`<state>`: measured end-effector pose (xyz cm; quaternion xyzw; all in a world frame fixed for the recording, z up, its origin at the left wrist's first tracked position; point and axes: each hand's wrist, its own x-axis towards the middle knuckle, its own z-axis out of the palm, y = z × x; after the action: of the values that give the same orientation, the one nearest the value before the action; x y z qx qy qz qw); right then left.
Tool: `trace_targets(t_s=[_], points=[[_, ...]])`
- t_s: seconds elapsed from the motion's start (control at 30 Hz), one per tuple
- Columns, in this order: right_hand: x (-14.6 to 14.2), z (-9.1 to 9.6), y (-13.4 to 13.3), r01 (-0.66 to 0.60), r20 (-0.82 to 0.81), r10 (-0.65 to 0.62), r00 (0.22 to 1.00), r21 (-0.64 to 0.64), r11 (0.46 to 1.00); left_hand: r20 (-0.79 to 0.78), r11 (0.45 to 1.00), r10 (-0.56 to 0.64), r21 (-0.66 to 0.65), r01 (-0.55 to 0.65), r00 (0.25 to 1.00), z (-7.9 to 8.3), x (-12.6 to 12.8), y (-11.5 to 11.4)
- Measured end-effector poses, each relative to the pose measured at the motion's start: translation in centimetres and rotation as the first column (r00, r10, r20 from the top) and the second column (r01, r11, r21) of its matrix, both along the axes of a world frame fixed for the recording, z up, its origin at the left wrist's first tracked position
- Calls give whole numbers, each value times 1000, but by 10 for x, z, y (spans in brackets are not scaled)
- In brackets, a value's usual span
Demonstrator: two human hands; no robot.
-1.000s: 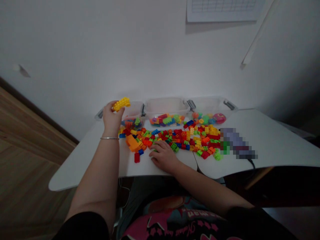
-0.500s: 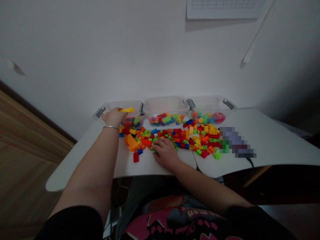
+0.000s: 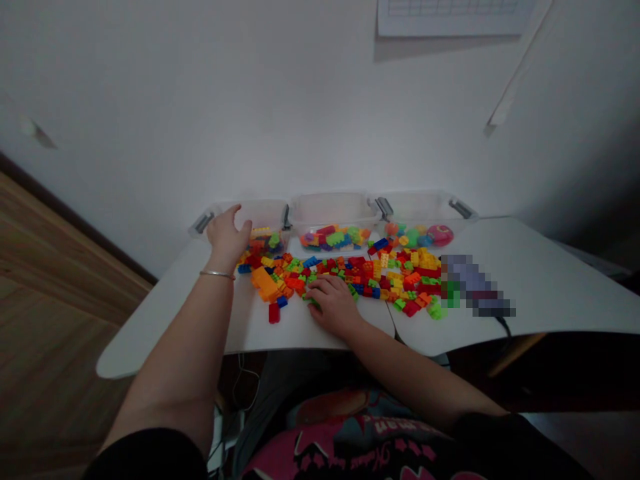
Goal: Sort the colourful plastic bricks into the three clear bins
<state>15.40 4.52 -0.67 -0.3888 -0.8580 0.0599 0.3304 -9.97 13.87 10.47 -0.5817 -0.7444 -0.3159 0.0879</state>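
The left hand (image 3: 229,232) is over the left bin (image 3: 271,211), at 10 o'clock from the block pile (image 3: 355,268); its thumb and fingers are spread, with nothing visible between them. The right hand (image 3: 334,307) rests palm-down at the pile's 6 o'clock edge, fingers slightly curled; whether they pinch a block underneath, I cannot tell. The loose blocks lie heaped across the tabletop (image 3: 165,333), and more sit inside the bins.

The left wrist could catch the bin's near rim and tip it, since the arm reaches across so closely. A sideways sweep of the right hand could push the red block (image 3: 274,313) at 8 o'clock towards the near edge.

Counted: two hands; three clear bins, at 10, 12 and 1 o'clock; one bracelet (image 3: 217,274) on the left wrist; one large orange block (image 3: 265,285) at 9 o'clock; one pink rounded piece (image 3: 440,235) in the right bin; one blurred-out object (image 3: 473,283) at 3 o'clock. The loose blocks overlap too much to count.
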Motion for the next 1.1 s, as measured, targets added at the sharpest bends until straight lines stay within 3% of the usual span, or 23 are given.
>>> trace_targets(t_s=[0.07, 0.2, 0.27, 0.37, 0.47, 0.6, 0.87, 1.1], points=[[0, 0, 0, 6, -3, -6, 1000, -6, 1000, -25, 999, -43, 3, 43, 999, -7, 9, -18], [0, -2, 0, -4, -11, 4, 1000, -2, 1000, 6, 976, -39, -216, 39, 999, -36, 38, -63], [0, -3, 0, -8, -20, 8, 1000, 5, 1000, -28, 972, -60, -228, 52, 998, -52, 50, -81], [0, -3, 1, -11, -32, 12, 999, 17, 1000, -47, 972, 17, -233, -28, 999, -66, 54, -96], [0, -3, 0, -18, -30, 18, 999, 19, 1000, 21, 954, 75, -293, -66, 997, -72, 47, -97], [0, -2, 0, -21, -29, 21, 999, 12, 1000, 170, 931, 53, -365, 13, 984, -78, 38, -90], [1, -4, 0, -25, -37, 27, 999, 46, 999, 213, 943, 50, -331, 24, 976, -79, 29, -82], [0, -4, 0, -20, -50, 21, 999, 39, 999, 411, 961, 61, -271, 58, 910, -79, 12, -80]])
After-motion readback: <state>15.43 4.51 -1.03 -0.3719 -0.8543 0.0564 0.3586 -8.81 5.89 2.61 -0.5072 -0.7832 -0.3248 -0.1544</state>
